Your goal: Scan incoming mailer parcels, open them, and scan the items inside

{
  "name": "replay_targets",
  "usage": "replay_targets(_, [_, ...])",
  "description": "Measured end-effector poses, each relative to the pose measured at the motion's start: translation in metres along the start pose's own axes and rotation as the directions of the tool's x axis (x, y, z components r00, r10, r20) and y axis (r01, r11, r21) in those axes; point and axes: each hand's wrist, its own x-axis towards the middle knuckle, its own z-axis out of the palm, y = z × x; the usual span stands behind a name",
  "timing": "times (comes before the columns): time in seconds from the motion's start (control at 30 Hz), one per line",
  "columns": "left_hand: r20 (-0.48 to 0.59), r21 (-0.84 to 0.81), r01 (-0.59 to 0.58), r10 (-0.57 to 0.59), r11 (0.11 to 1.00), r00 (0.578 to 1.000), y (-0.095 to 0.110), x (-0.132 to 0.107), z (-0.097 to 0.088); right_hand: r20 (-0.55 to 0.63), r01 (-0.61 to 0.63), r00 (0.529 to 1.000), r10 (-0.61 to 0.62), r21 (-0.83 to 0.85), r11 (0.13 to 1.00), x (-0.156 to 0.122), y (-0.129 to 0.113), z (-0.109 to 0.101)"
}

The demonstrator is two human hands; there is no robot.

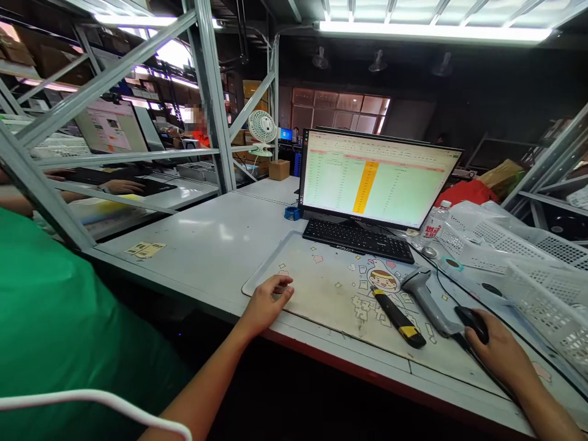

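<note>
one black computer mouse (472,322) lies under the fingers of the right hand (496,352), which curls loosely over its near end and rests on the desk (206,245). its cable runs away from the hand toward the back of the desk. just beside that hand, to its left, lies a grey barcode scanner (429,300), its handle almost touching the mouse. further left of the scanner lies a black and yellow utility knife (399,317), slanted on a printed desk mat (321,282).

the left hand (269,300) rests well apart from the right one, at the near left corner of the same mat, palm down, fingers bent and loosely together, holding nothing.

beyond both hands, at the far edge of the mat, sits a black keyboard (358,239), and behind it a monitor (379,179) showing a pale green spreadsheet with one orange column. a roll of blue tape (291,212) lies left of the monitor's foot. past the right hand, a clear water bottle (434,223) stands near the keyboard's end, and white mesh baskets (542,288) are stacked along the desk's right side.

far to the left of the left hand, behind grey shelf struts (209,92), another person's hand (122,185) lies on a second keyboard (110,177), and a small white fan (263,128) stands further back.
</note>
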Motion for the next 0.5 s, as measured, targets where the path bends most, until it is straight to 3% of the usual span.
replay_targets(0.17, [0.051, 0.025, 0.018, -0.019, 1.0, 0.999, 0.002, -0.002, 0.0, -0.053, 0.028, 0.998, -0.027, 0.019, 0.999, -0.002, -0.004, -0.003])
replay_targets(0.3, [0.191, 0.045, 0.048, -0.056, 0.998, 0.98, 0.006, 0.012, -0.005, -0.064, -0.001, 0.998, 0.004, 0.036, 0.999, 0.006, -0.002, -0.014])
replay_targets(0.4, [0.294, 0.066, -0.023, 0.003, 0.998, 0.956, 0.015, 0.044, -0.005, 0.031, -0.065, 0.998, 0.064, 0.054, 0.996, 0.014, 0.002, -0.018])
replay_targets(0.5, [0.294, 0.095, -0.098, 0.067, 0.991, 0.954, 0.027, 0.096, 0.009, 0.022, -0.079, 0.997, 0.078, 0.044, 0.996, 0.018, -0.001, -0.011])
